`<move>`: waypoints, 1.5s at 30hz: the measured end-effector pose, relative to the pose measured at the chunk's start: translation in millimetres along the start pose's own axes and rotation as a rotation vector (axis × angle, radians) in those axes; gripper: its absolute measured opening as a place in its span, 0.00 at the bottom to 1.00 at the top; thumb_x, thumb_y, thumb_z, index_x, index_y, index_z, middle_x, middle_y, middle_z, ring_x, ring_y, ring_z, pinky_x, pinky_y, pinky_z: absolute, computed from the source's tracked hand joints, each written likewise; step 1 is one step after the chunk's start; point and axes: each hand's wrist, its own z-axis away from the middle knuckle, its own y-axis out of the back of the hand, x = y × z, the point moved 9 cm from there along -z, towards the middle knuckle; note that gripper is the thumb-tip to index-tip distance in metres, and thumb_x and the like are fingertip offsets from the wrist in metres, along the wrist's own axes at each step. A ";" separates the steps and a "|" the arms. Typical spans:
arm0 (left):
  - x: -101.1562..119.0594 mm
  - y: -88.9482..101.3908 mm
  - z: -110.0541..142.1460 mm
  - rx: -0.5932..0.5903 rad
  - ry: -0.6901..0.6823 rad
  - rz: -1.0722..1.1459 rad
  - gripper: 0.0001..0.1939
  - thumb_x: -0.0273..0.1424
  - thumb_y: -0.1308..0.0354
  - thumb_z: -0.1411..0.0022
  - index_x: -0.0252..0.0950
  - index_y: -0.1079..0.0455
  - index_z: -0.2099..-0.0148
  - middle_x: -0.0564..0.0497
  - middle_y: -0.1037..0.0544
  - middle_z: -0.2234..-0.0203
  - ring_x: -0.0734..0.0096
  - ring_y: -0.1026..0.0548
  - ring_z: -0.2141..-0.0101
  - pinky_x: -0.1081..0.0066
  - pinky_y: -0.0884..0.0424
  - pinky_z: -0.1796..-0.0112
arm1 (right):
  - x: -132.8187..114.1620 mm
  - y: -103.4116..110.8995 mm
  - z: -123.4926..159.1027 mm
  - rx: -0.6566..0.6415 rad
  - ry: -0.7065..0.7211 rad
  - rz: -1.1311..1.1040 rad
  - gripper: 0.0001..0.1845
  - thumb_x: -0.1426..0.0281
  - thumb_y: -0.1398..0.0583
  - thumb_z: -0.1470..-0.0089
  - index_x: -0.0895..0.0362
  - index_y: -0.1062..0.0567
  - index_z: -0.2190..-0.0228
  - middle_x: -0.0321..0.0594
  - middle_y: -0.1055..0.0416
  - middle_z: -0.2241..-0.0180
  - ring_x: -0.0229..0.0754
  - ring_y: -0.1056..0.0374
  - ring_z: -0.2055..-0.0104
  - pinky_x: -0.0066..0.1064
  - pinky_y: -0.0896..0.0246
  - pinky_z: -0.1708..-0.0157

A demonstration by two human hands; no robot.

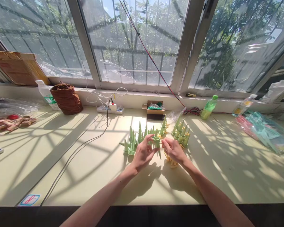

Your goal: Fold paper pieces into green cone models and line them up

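My left hand (144,152) grips a green plastic cone (156,142) between thumb and fingers, its round wide end up and its point down. Close beside it, my right hand (174,149) is closed in a pinch at the cone's rim; a bit of yellow shows at the fingertips, too small to name. Under the right hand lies a pile of small yellow pieces (171,163). Several green cones (132,143) stand points up behind my left hand. To the right, more green cones (180,130) stand in a group with yellow pieces at their bases.
Behind the cones sit a small cardboard box (155,106) and a dark phone-like slab (155,117). A power strip (110,109) with cables lies further left, near a brown bag (66,98). A green bottle (208,107) and plastic bags (265,129) are on the right.
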 end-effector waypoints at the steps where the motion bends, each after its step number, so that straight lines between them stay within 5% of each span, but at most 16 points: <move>1: 0.7 0.4 0.1 0.011 -0.015 -0.012 0.24 0.34 0.41 0.38 0.39 0.44 0.43 0.47 0.27 0.59 0.80 0.29 0.80 0.77 0.32 0.80 | 0.9 -0.5 0.0 0.003 -0.007 -0.009 0.23 0.57 0.50 0.36 0.55 0.37 0.79 0.31 0.42 0.86 0.35 0.45 0.83 0.27 0.50 0.81; 8: -5.1 2.1 -1.7 0.065 0.090 0.070 0.19 0.38 0.45 0.35 0.39 0.42 0.46 0.46 0.28 0.57 0.81 0.29 0.81 0.77 0.32 0.81 | 3.5 4.1 0.8 0.111 0.011 -0.086 0.20 0.57 0.49 0.36 0.55 0.33 0.75 0.31 0.40 0.83 0.35 0.43 0.81 0.27 0.48 0.80; 16: -23.4 -4.4 -0.6 0.019 0.331 0.369 0.20 0.48 0.54 0.32 0.37 0.40 0.51 0.55 0.26 0.77 0.77 0.34 0.89 0.79 0.43 0.90 | -18.7 7.6 4.2 0.096 0.295 0.075 0.13 0.63 0.47 0.36 0.56 0.28 0.68 0.38 0.31 0.74 0.38 0.36 0.73 0.29 0.41 0.72; 25: -17.0 -11.1 -0.2 -0.091 0.320 0.430 0.20 0.46 0.53 0.31 0.36 0.40 0.47 0.58 0.30 0.85 0.74 0.32 0.88 0.77 0.37 0.85 | -15.8 5.9 3.6 0.085 0.273 0.080 0.13 0.64 0.48 0.36 0.56 0.28 0.69 0.37 0.32 0.75 0.37 0.37 0.74 0.28 0.42 0.72; 37: -10.6 -10.4 -1.1 -0.107 0.243 0.304 0.22 0.41 0.46 0.35 0.41 0.44 0.43 0.46 0.26 0.58 0.78 0.27 0.80 0.77 0.32 0.82 | -1.9 5.9 1.4 0.025 0.083 0.055 0.21 0.61 0.50 0.35 0.54 0.40 0.79 0.31 0.41 0.84 0.35 0.45 0.81 0.27 0.49 0.77; 45: -3.9 -12.9 1.0 -0.164 0.164 0.187 0.28 0.35 0.46 0.35 0.45 0.52 0.37 0.41 0.31 0.49 0.78 0.24 0.76 0.78 0.30 0.80 | 3.7 4.5 0.1 0.021 0.048 -0.028 0.22 0.58 0.50 0.36 0.54 0.41 0.79 0.30 0.44 0.84 0.34 0.46 0.82 0.26 0.51 0.80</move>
